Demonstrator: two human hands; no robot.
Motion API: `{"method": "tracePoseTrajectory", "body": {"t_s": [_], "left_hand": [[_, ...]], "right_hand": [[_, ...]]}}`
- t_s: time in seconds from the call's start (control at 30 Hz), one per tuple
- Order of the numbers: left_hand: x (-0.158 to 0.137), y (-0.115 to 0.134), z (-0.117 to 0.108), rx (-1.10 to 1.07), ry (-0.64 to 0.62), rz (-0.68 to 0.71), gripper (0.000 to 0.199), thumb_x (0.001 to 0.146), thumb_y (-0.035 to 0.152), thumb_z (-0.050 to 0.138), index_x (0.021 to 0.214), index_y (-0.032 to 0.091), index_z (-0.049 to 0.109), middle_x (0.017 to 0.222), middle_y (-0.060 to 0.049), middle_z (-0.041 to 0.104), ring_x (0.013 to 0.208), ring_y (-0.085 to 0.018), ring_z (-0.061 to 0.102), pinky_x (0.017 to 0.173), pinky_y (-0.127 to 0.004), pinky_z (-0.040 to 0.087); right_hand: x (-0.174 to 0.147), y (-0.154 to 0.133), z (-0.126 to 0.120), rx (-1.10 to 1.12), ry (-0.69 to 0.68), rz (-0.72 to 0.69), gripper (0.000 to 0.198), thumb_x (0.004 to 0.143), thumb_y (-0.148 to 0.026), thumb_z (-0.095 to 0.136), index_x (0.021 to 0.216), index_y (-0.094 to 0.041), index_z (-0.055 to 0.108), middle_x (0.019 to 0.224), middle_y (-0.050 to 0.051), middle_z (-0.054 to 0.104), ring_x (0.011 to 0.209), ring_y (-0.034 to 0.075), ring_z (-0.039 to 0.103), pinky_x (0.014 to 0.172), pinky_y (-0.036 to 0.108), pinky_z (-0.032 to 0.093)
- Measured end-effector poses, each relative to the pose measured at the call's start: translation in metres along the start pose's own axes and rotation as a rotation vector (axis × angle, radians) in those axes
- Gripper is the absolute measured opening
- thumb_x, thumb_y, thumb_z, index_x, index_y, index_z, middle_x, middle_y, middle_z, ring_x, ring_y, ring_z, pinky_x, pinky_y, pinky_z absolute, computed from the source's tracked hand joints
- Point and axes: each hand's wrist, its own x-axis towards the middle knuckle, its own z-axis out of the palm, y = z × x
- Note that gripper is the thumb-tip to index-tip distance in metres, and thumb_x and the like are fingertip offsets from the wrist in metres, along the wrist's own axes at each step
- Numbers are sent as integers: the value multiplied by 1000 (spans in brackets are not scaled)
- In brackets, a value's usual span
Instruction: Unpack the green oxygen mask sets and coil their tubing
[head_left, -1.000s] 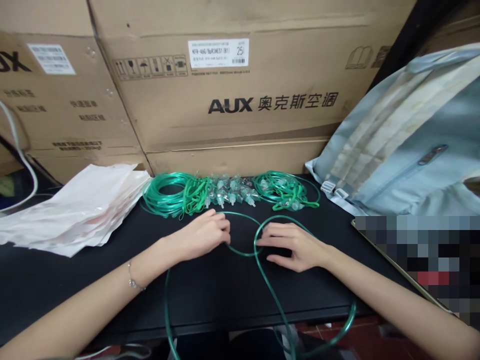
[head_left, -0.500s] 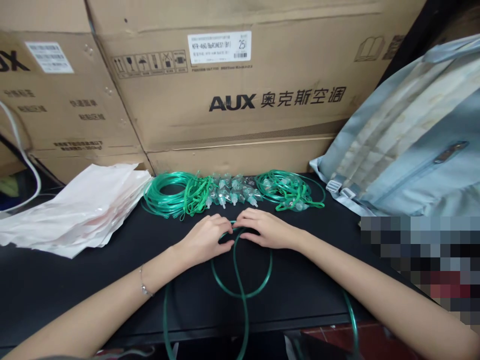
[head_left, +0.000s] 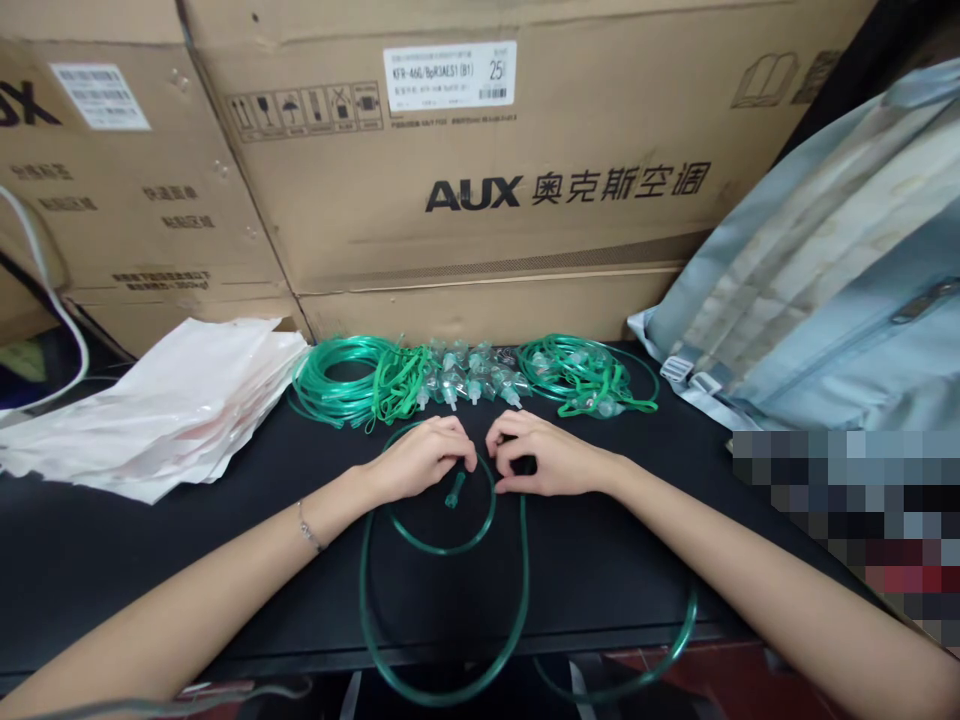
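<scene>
A thin, clear green plastic tube (head_left: 442, 695) lies in loose loops on the black tabletop and hangs over the front edge. My left hand (head_left: 424, 460) pinches it at a loop, fingertips pressed together. The tube's ribbed end connector (head_left: 454, 490) shows just below those fingertips. Opposite, my right hand (head_left: 551, 455) curls around the tube with a gap between thumb and fingers; the tube drops from beneath its palm, and the exact contact is hidden. A small space separates the two hands. Another stretch of tube hangs under my right forearm.
Behind my hands lie coiled green tubing (head_left: 341, 380), clear plastic pieces with pale nozzles (head_left: 476, 385) and another green bundle (head_left: 592, 375). White packets (head_left: 165, 400) are stacked at left, a light-blue backpack (head_left: 840, 290) stands at right, and cardboard boxes (head_left: 480, 240) form the back.
My hands have moved apart. The tube has shifted into a small loop by my left hand and a larger one hanging over the edge. Its end connector now shows.
</scene>
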Motion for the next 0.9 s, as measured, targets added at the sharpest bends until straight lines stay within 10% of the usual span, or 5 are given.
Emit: {"method": "tracePoseTrajectory", "body": {"t_s": [0.2,0.37,0.57,0.77,0.9], "left_hand": [[-2,9,3,69,-37,146,30,86,7,31,83,17,60,88,-5,61,84,-13,52,78,-25,41],[2,25,0,221,-13,-135,10,86,22,43,84,18,52,74,1,56,67,-12,51,66,-24,41],[-12,33,-19,436,-46,-94,10,87,22,43,82,18,50,79,0,55,71,-13,54,64,-23,42],[-47,41,-25,661,-127,-646,30,82,38,51,95,12,52,91,-11,55,79,-24,60,53,-27,46],[-46,40,-21,590,-120,-745,32,84,33,47,106,11,50,106,-15,50,84,-25,61,58,-30,49]], "right_hand": [[-1,-2,11,81,27,-8,53,74,-17,60,123,-16,39,124,11,47,115,20,42,96,39,37],[-3,4,17,98,34,12,41,79,-22,59,118,-17,46,115,10,54,107,18,49,92,37,40],[4,3,8,-60,-52,-180,24,87,-22,47,107,-16,60,102,8,57,101,17,46,88,32,41],[6,-3,12,-281,20,-224,23,89,-26,44,94,-15,64,96,10,54,90,16,49,77,27,43],[4,-4,19,-417,32,-247,26,91,-28,39,85,-14,60,87,7,57,81,14,51,74,26,43]]}}
